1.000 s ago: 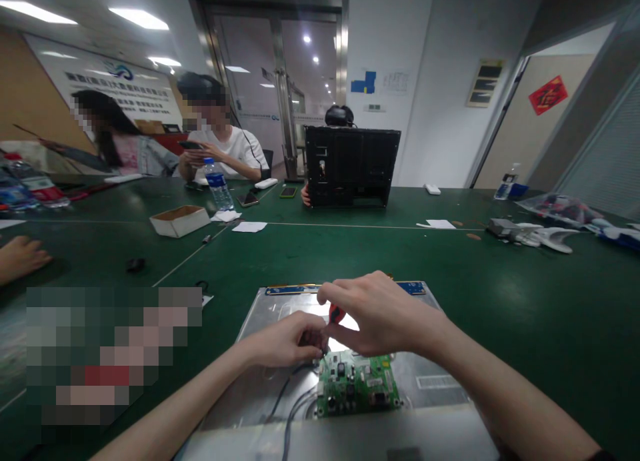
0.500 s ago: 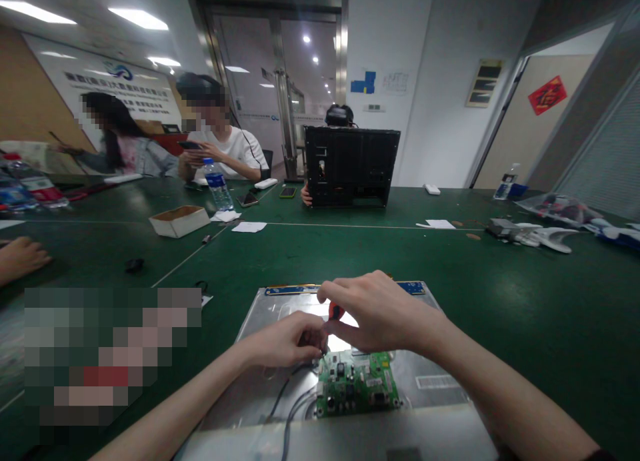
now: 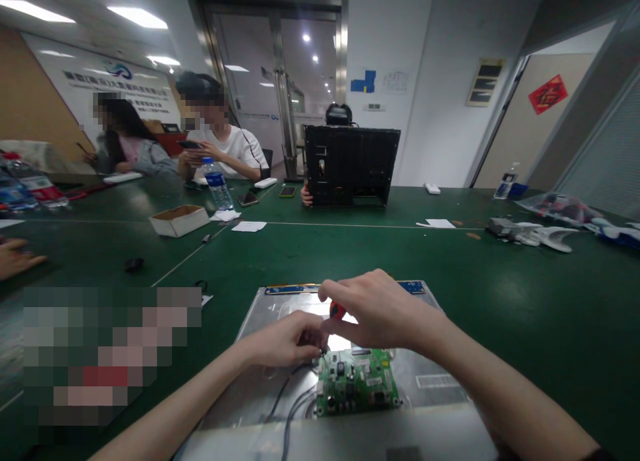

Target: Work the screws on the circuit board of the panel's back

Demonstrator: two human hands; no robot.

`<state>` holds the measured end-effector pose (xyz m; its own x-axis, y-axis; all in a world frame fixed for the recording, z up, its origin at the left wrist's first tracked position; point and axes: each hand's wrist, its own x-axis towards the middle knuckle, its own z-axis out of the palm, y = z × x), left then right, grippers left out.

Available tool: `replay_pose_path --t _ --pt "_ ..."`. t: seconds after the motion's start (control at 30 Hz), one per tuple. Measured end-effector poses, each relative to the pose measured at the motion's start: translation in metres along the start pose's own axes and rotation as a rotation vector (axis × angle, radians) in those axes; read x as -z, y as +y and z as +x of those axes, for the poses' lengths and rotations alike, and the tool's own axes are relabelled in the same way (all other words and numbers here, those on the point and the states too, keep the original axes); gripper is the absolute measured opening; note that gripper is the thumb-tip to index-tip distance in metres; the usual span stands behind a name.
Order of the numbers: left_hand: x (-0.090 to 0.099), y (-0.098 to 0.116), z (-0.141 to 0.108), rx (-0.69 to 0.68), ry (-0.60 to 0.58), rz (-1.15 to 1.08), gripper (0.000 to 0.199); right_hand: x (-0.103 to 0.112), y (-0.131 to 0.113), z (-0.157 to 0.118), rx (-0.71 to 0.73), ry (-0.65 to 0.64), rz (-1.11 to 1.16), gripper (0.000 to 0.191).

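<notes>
A green circuit board (image 3: 357, 381) lies on a silvery metal panel (image 3: 435, 401), with dark cables (image 3: 293, 408) at its left side. My right hand (image 3: 375, 311) is closed round a red-and-black handle (image 3: 337, 310), which looks like a screwdriver, above the board's upper left corner. Right beside it, my left hand (image 3: 293, 339) has its fingers pinched together at that same corner. What its fingertips hold, if anything, is hidden. A blue strip (image 3: 413, 288) runs along the panel's far edge.
Across the green table (image 3: 280, 254), a person holds up a black panel (image 3: 353, 168). An open box (image 3: 180, 221), a water bottle (image 3: 217, 184) and paper lie at the left. Another person's hand (image 3: 19, 258) is at the left edge. White plastic parts (image 3: 535, 234) lie at the right.
My hands have barely moved; the red handle shows slightly more between my right fingers. At the left edge, the other person's hand has shifted a little and its fingers are more spread.
</notes>
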<state>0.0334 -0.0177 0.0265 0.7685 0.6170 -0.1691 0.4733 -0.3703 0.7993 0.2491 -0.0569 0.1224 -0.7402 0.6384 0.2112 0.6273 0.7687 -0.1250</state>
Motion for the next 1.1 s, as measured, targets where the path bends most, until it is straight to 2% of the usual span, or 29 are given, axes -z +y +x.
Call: replay_pose_path --t 0.23,0.5,0.8,1.1 --pt "-0.0013 -0.0001 -0.0006 0.011 0.027 0.009 0.011 0.0026 -0.0004 -0.0037 0.05 -0.019 0.04 0.025" --pt "-0.0001 0.0019 -0.0017 0.005 0.015 0.047 0.011 0.0036 -0.0031 0.0005 -0.031 -0.021 -0.003 0.013" --pt "-0.0015 -0.0015 -0.0002 -0.006 0.013 -0.021 0.01 0.0029 0.0007 -0.0037 0.063 0.014 0.053 0.018" --pt "0.0001 -0.0007 -0.0013 0.0 -0.001 0.016 0.012 0.0012 -0.0012 0.0006 -0.027 -0.007 -0.009 0.015"
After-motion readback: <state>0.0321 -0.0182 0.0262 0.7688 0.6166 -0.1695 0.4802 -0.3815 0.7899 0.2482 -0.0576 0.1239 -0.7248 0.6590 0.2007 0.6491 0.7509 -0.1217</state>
